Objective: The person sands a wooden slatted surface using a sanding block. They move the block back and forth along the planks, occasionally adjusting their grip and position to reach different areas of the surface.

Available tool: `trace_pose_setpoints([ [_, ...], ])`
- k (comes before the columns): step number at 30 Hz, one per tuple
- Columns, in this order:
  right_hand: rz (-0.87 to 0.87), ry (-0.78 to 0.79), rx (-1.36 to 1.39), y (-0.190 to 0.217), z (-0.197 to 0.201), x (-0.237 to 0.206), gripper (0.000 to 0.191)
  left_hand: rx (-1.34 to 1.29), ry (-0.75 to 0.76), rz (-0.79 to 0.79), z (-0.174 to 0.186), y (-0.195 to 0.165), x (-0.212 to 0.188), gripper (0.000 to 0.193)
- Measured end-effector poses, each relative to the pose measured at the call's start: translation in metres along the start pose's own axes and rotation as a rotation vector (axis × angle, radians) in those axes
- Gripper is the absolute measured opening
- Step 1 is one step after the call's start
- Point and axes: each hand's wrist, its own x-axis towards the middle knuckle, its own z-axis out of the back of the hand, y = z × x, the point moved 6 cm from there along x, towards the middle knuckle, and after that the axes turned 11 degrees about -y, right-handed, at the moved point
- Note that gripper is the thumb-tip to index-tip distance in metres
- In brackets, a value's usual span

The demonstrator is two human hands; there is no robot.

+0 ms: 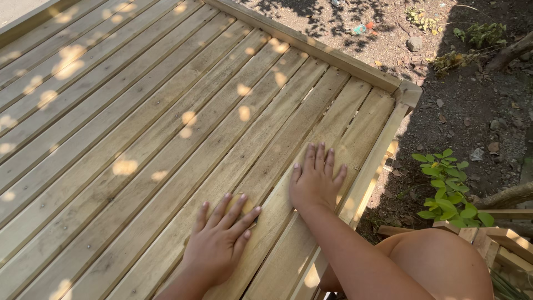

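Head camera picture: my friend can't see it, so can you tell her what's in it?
Two bare hands, the left hand and the right hand, lie flat, fingers spread, on a deck of pale wooden slats dappled with sunlight. Past the deck's edge lie shaded dirt, a small green plant and the person's knee.

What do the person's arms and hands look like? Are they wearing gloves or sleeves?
No gloves and no sleeves. Both forearms are bare as far as the picture shows. The left hand and the right hand are bare too, with no rings, watch or bracelets in view. The fingernails look short and unpainted.
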Motion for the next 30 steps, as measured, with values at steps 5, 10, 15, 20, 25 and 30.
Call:
trace_pose_setpoints([
  [5, 0.007, -0.029, 0.004, -0.004, -0.001, -0.002, 0.068, -0.167, 0.451, 0.181, -0.063, -0.016, 0.111, 0.051],
  [10, 0.002, -0.038, 0.011, -0.002, 0.002, -0.004, 0.068, -0.137, 0.369, 0.184, -0.037, -0.019, 0.074, 0.051],
  [15, 0.016, -0.038, -0.013, 0.001, 0.001, -0.005, 0.068, 0.014, -0.056, 0.081, 0.025, 0.015, -0.110, 0.047],
  [20, 0.014, -0.017, -0.018, 0.002, 0.001, -0.006, 0.068, 0.047, 0.007, 0.058, 0.029, 0.011, -0.090, 0.047],
  [25, 0.010, -0.020, 0.017, 0.003, 0.006, -0.005, 0.068, -0.121, 0.489, 0.209, -0.045, -0.006, 0.041, 0.056],
  [30, 0.010, -0.005, 0.043, 0.003, 0.009, -0.007, 0.068, -0.121, 0.477, 0.232, -0.063, -0.022, 0.096, 0.052],
])
